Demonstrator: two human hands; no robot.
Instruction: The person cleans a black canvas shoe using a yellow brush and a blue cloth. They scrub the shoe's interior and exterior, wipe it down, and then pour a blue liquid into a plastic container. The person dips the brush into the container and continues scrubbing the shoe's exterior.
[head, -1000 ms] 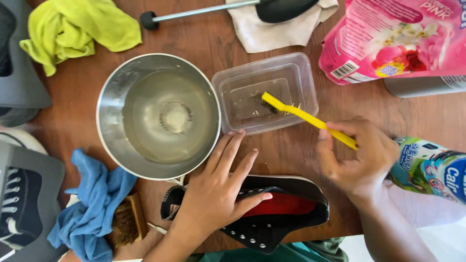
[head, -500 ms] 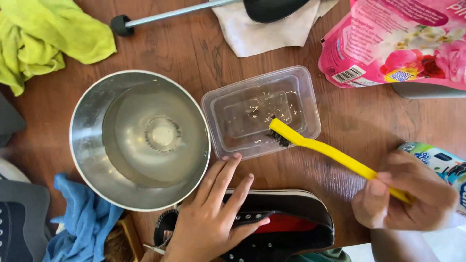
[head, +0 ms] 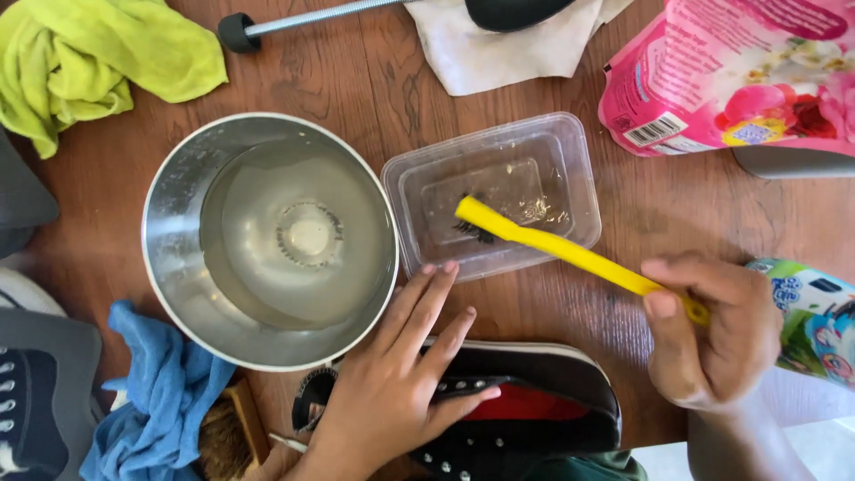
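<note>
Seen from above: a wooden counter [head: 338, 80] crowded with cleaning things. Right hand [head: 712, 343] clamped around the handle end of a yellow toothbrush [head: 570, 249], thumb and fingers curled shut on it. Brush head angled down into a clear plastic tub [head: 570, 151], dark bristles touching its wet bottom. Left hand [head: 401, 383] spread flat, fingers apart, pressing on a black sneaker [head: 552, 419] with a red lining at the near edge of the counter; fingertips reaching to the tub's near rim and just beside a steel bowl [head: 174, 240]. Bowl holding clear liquid, sitting left of the tub, almost touching it. Hands well apart, sneaker and tub between them.

Around these: a lime cloth [head: 98, 58] top left, a blue cloth [head: 156, 401] bottom left partly over a wooden brush [head: 227, 436], a white rag [head: 508, 49] top centre under a dark object with a metal rod [head: 312, 16], a pink flowered pouch [head: 739, 76] top right, a printed bottle [head: 815, 316] behind the right hand.
</note>
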